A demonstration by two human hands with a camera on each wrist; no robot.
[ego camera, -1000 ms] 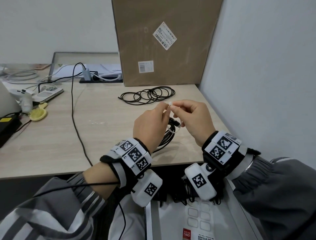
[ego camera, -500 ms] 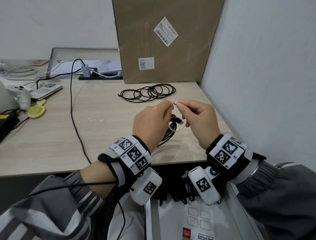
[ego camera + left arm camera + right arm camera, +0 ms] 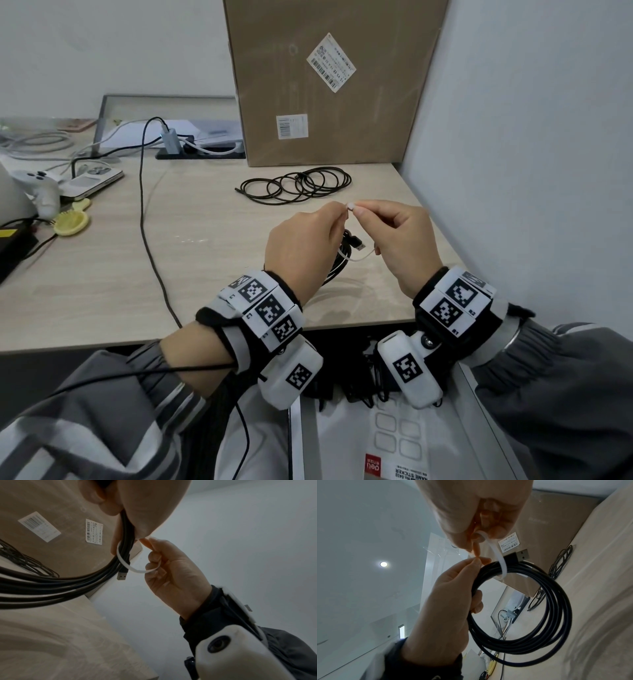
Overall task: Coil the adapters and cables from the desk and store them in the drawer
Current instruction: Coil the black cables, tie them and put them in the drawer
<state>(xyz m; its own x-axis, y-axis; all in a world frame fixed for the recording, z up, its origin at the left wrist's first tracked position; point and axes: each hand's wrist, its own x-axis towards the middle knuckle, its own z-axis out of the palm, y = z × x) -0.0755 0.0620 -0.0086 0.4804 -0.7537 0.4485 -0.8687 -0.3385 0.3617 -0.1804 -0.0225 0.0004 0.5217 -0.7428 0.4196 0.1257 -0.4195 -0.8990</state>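
The left hand (image 3: 301,246) holds the coiled black USB cable (image 3: 530,601) above the near right part of the pale wooden desk (image 3: 191,260), its lower fingers curled round the bundle and its thumb and forefinger pinching one end of the thin white flexible tie strap (image 3: 496,559). The right hand (image 3: 397,240) pinches the strap's other end, fingers curled. Against the earlier views, the two pinches have risen slightly and drawn together, so the strap now loops round the strands beside the bare USB plug (image 3: 523,554). That suggests the coil is nearly secured; closing the tie remains. A second loose black cable (image 3: 298,185) lies at the far right of the desk before the brown cardboard box (image 3: 329,82), not yet bundled. The open drawer (image 3: 394,442) waits below the near edge.
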